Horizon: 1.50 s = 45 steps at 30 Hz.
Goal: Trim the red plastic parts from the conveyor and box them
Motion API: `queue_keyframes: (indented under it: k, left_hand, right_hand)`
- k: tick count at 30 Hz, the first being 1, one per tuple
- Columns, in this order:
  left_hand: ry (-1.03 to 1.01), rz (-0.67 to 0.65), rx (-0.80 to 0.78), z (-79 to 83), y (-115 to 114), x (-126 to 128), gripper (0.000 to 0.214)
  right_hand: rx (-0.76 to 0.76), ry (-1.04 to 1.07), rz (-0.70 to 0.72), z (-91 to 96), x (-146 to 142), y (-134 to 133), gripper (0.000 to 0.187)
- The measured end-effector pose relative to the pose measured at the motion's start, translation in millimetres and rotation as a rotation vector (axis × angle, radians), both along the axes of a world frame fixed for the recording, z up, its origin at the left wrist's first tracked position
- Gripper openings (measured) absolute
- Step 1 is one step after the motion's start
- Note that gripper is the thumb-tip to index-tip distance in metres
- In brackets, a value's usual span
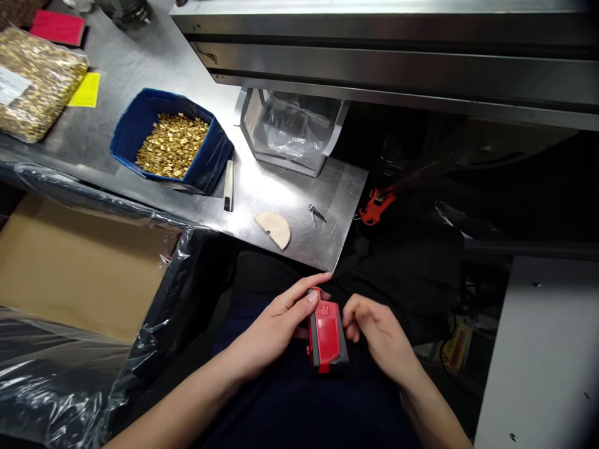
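Over my lap I hold a small red and grey device [326,335]. My left hand [276,324] wraps around its left side, with the thumb resting on its top end. My right hand [378,333] is curled against its right edge, fingertips touching the casing. Both hands sit just below the front edge of a steel worktable [299,206].
On the worktable stand a blue bin of small brass parts [172,142], a bag of brass parts [35,81], a clear plastic bin [290,128], a pen-like tool [228,186], a half-round beige piece [274,228] and a small metal clip [317,212]. A cardboard box lined with plastic [70,274] is at left.
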<state>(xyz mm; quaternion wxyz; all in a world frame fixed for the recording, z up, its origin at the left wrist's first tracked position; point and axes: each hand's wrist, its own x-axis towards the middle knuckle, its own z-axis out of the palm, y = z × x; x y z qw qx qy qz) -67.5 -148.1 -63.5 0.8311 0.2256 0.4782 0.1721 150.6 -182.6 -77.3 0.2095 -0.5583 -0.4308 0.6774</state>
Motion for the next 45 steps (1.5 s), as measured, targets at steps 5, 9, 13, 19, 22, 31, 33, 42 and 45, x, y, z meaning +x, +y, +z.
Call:
queue_keyframes:
  k: [5,9,13,19,22,31,33,42,45]
  left_hand:
    - [0.091,0.021,0.028,-12.3,-4.1,-7.3,0.056]
    - [0.235,-0.030,0.273,-12.0,1.7,-16.8,0.052]
    - [0.161,-0.025,0.237,-0.3,8.2,-21.5,0.050]
    - [0.144,0.001,0.234,2.3,6.5,-21.8,0.047]
    - [0.139,0.008,0.227,0.5,5.6,-21.5,0.047]
    - [0.150,0.016,0.193,0.8,7.1,-19.7,0.051]
    - [0.158,0.014,0.188,-0.1,7.2,-19.9,0.052]
    - [0.119,0.003,0.296,-10.6,-0.6,-21.0,0.067]
    - [0.131,-0.137,0.538,-12.9,-4.5,-21.2,0.104]
  right_hand:
    - [0.130,0.051,0.262,6.5,2.6,-13.5,0.042]
    - [-0.092,0.227,-0.109,-4.8,-3.2,-21.6,0.045]
    - [-0.310,0.422,-0.329,-10.0,-7.4,-19.7,0.051]
    - [-0.363,0.490,-0.397,-10.1,-7.2,-17.9,0.044]
    - [-0.366,0.502,-0.402,-12.3,-6.6,-19.3,0.042]
    - [-0.395,0.544,-0.445,-11.7,-8.6,-19.4,0.038]
    - [-0.393,0.579,-0.449,-11.6,-8.9,-18.5,0.035]
    - [-0.356,0.480,-0.417,-3.9,-13.6,-13.6,0.032]
    - [-0.292,0.394,-0.346,2.2,-18.4,-7.8,0.031]
